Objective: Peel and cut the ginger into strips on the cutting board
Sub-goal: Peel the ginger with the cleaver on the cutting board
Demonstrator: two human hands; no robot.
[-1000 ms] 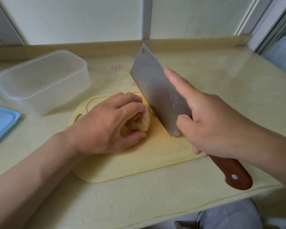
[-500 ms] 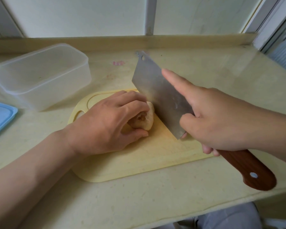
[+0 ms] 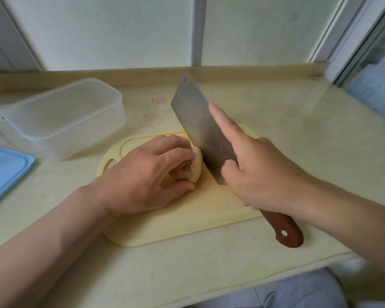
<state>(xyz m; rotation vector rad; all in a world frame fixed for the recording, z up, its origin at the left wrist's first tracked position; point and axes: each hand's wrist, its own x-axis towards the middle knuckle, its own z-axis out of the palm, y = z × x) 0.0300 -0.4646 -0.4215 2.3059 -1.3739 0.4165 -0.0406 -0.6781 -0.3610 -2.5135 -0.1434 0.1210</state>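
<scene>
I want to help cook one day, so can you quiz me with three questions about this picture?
1. True or false: the left hand holds the ginger on the cutting board.
2. What does the right hand grip? A) a spoon B) a cleaver C) a peeler
3. What colour is the lid lying beside the clear box?

Key: 1 true; 2 B; 3 blue.
</scene>
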